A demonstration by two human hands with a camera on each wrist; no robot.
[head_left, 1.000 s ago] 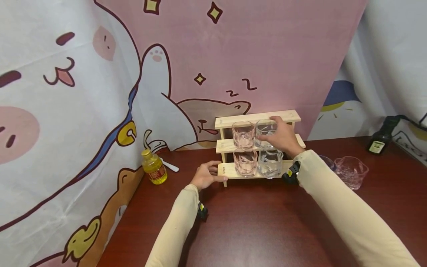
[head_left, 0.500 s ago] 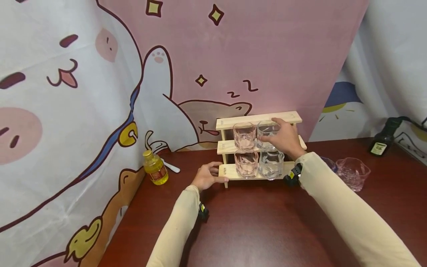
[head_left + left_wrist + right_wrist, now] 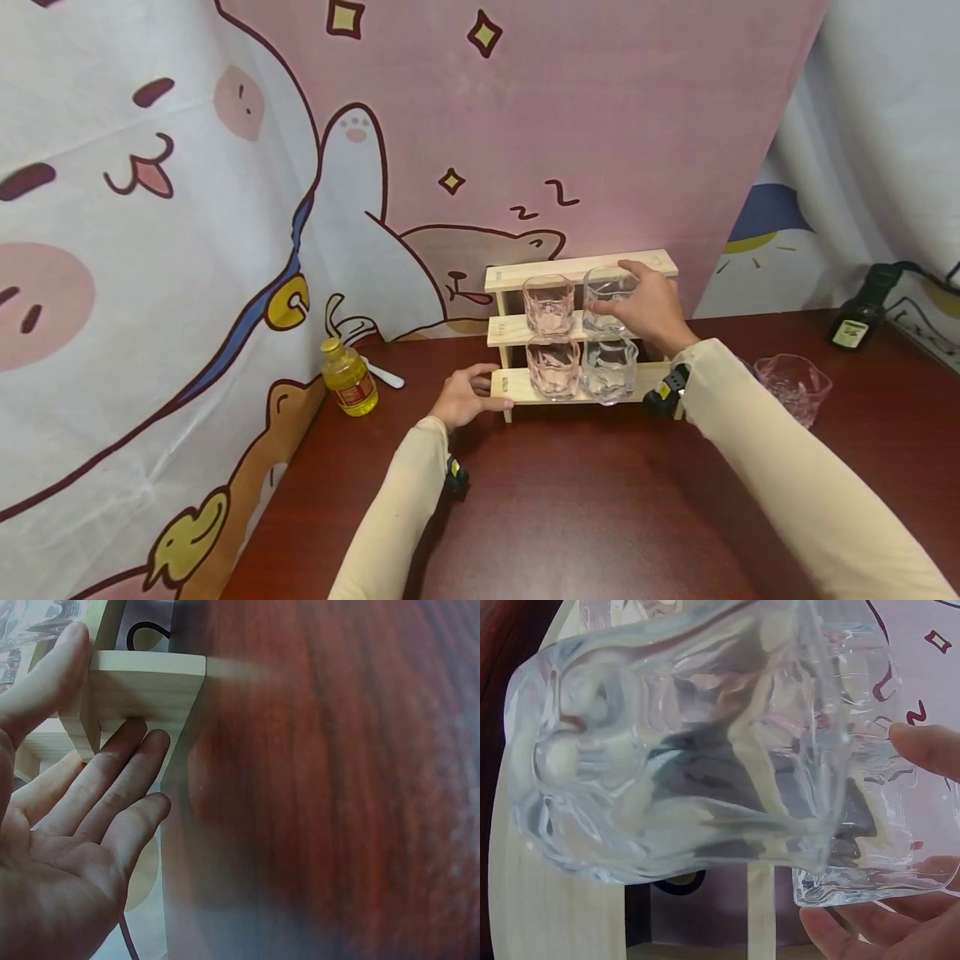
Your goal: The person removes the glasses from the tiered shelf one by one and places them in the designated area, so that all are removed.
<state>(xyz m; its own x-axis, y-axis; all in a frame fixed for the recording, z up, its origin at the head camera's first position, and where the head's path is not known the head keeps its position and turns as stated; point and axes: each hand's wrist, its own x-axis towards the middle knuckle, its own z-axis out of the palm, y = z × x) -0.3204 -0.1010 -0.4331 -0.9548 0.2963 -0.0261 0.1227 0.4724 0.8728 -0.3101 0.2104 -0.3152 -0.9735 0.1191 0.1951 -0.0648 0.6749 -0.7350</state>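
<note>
Bottle (image 3: pixel 348 379) yellow-filled; right hand (image 3: pixel 651 310) grips upper clear glass (image 3: pixel 604 292), left hand (image 3: pixel 459 398) pinches rack (image 3: pixel 519 385).

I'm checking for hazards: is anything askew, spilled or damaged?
Nothing looks spilled or damaged, though the lower right clear, wavy glass tumbler sits near the front edge of the pale wooden rack, which seems slightly precarious.

Yellow-filled bottle (image 3: pixel 349 385) stands on the desk (image 3: pixel 570 508) | white handle (image 3: pixel 386 373) lies beside it | dark bottle (image 3: pixel 862 310), far right | cartoon-printed cloth (image 3: pixel 600 117) hangs behind
</note>
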